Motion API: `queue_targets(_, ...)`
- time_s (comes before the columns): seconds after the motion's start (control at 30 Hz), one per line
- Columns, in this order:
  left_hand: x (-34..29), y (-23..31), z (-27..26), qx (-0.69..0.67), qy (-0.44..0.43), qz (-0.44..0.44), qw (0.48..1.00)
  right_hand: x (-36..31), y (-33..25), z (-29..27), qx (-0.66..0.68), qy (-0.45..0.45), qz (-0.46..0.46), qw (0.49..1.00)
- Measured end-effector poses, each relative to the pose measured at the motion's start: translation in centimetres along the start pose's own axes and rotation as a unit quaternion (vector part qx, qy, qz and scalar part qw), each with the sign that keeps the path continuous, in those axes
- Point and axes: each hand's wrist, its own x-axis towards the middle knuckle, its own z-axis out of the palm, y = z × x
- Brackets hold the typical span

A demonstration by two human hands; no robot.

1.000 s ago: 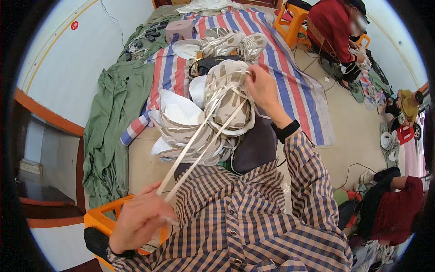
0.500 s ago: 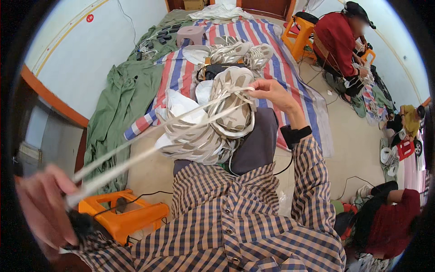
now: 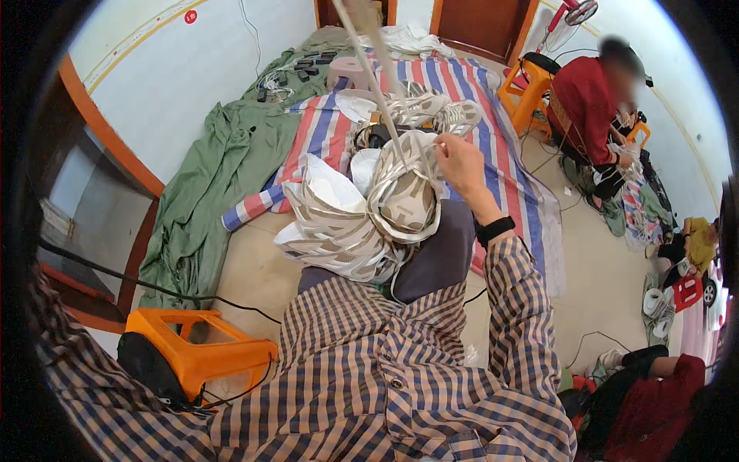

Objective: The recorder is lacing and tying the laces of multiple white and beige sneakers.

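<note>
Right hand (image 3: 454, 163) pinched the strap (image 3: 382, 92) at the bundle (image 3: 362, 212), probably to keep it taut. Left hand was out of view, so can't tell.

Pale strap (image 3: 377, 85) – taut, rising from white coiled bundle (image 3: 362, 215)

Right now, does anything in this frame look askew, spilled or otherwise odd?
Nothing looks damaged or spilled. The right hand pinches a flat white strap that runs taut up past the picture's top edge from the heap of coiled strapping on the lap. The green cloth lies crumpled along the wall. The left hand is not in view.
</note>
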Motion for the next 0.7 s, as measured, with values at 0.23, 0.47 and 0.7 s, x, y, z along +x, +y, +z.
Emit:
queue_targets(0.23, -0.2, -0.4, 0.2, -0.033, -0.008, -0.021, 0.999, 2.2, 0.5, 3.1, 0.07, -0.234, 0.023, 0.969)
queue_targets(0.47, 0.7, -0.7, 1.1, -0.077, -0.025, -0.026, 0.996, 2.3, 1.1, 2.4, 0.226, -0.304, 0.054, 0.924)
queue_targets(0.7, 2.8, -0.9, 3.0, -0.131, -0.029, -0.026, 0.991, -0.4, 4.4, 1.2, 0.371, -0.2, 0.198, 0.885)
